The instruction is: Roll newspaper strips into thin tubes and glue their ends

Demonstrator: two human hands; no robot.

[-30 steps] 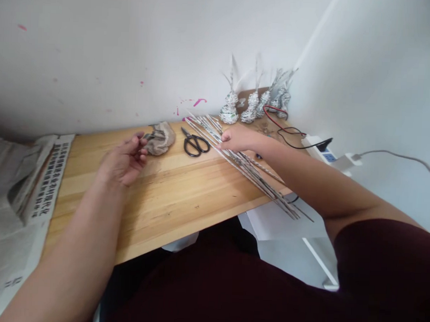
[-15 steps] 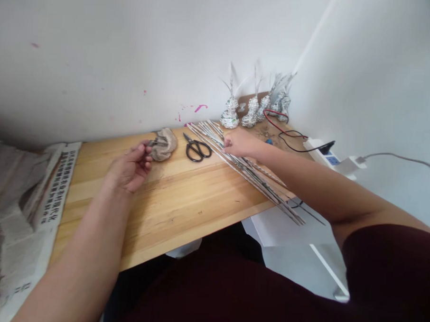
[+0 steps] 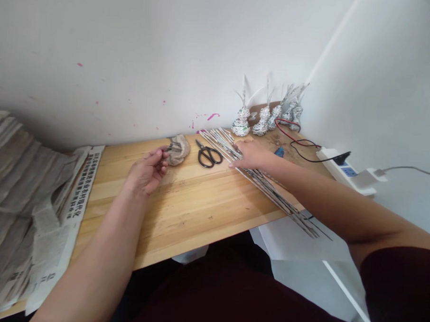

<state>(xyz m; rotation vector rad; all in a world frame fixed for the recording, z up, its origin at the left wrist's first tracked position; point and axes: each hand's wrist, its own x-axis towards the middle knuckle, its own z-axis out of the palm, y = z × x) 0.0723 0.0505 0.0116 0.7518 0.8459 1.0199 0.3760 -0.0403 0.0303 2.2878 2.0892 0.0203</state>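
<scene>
My left hand (image 3: 151, 170) is above the wooden table, its curled fingers at the left edge of a crumpled beige cloth (image 3: 180, 151); whether they pinch anything is too small to tell. My right hand (image 3: 250, 154) lies across a bundle of long thin paper sticks (image 3: 270, 190), thumb and fingers spread over them. These sticks run slantwise and pass over the table's front edge. Black-handled scissors (image 3: 208, 156) rest between the cloth and the sticks.
Several woven paper figures (image 3: 241, 123) stand at the back right against the wall. Red and black wires lead to a white power strip (image 3: 346, 171). Stacked newspapers (image 3: 10, 190) fill the left side. A blue object (image 3: 279, 152) lies behind my right forearm.
The whole view has shifted, with table and objects appearing farther right and slightly lower. My right hand's fingers have spread from a pinch over the sticks. My left hand stays beside the cloth.
</scene>
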